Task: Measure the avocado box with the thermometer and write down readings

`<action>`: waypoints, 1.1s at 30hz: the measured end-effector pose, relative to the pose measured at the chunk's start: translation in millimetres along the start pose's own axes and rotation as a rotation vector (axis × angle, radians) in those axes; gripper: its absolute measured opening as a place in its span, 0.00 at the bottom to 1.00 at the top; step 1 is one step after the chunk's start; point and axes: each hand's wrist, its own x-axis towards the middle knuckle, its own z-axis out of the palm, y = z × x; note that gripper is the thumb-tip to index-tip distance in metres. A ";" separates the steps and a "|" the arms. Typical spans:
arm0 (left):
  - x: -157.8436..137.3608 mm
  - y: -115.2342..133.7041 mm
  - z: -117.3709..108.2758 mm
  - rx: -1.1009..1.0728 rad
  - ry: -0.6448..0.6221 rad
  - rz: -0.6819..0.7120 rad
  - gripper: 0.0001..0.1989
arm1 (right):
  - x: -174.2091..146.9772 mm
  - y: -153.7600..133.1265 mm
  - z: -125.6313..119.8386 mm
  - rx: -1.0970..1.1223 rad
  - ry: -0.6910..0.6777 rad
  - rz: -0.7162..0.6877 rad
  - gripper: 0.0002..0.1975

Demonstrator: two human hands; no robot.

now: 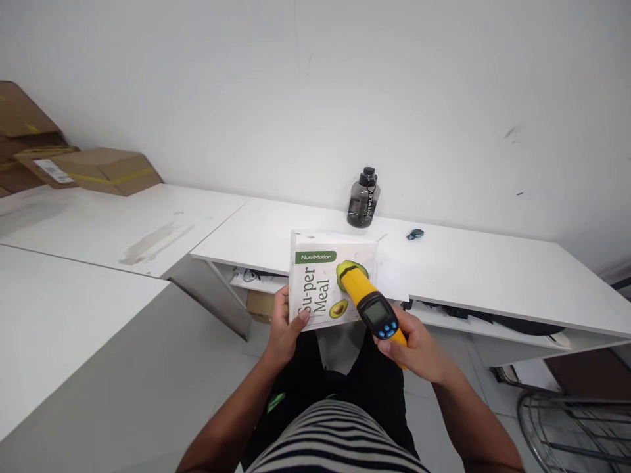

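Note:
My left hand [287, 327] grips the lower left edge of a white box [323, 307], thumb on its front. The box shows "NutriMotion", "Su-per Meal" and avocado pictures, and it is held tilted up in front of the desk. In my right hand [417, 345] is a yellow and black infrared thermometer [377, 314], my fingers wrapped round its handle. Its nose is over the avocado picture; whether it touches the box I cannot tell. The small grey display and blue buttons face me.
A dark water bottle [363, 200] stands on the white desk [468, 263] by the wall. To its right lies a small blue object [415, 234]. Cardboard boxes [106, 169] are at the far left. A metal rack [566, 420] stands low on the right.

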 end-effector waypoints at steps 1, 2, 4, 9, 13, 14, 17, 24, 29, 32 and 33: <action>-0.3 -0.3 -0.9 -0.003 0.001 0.004 0.39 | -0.6 -0.5 -0.2 -0.009 -0.002 0.005 0.19; -0.4 -0.5 -1.7 -0.006 0.001 0.010 0.39 | -1.3 -1.0 -0.4 -0.021 -0.004 0.012 0.19; -0.4 -0.6 -3.0 -0.016 -0.005 0.025 0.38 | -2.6 -2.5 -0.7 -0.046 -0.006 0.019 0.19; -0.2 -0.8 -3.4 -0.066 -0.031 0.052 0.37 | -6.5 -8.2 0.3 -0.076 -0.006 0.003 0.18; -1.1 -1.8 -3.7 -0.090 -0.054 0.043 0.37 | -9.9 -12.1 1.7 -0.084 -0.006 -0.019 0.18; -1.4 -2.3 -4.2 -0.092 -0.061 0.038 0.38 | -10.5 -12.6 2.0 -0.081 -0.007 -0.020 0.19; -2.3 -4.5 -6.1 -0.101 -0.074 0.022 0.38 | -11.4 -13.6 2.8 -0.076 -0.006 -0.020 0.21; -2.4 -5.1 -5.3 -0.124 -0.089 0.024 0.36 | -10.8 -13.9 4.8 -0.065 -0.004 0.008 0.14; -2.0 -9.1 -6.8 -0.111 -0.082 0.041 0.34 | -10.0 -13.6 4.5 -0.079 0.013 0.019 0.17; -0.5 -14.5 -8.5 -0.095 -0.071 0.104 0.31 | -10.0 -15.4 3.6 -0.083 0.032 0.023 0.20; 0.0 -16.4 -8.4 -0.086 -0.065 0.119 0.31 | -10.0 -16.3 3.5 -0.077 0.032 0.026 0.20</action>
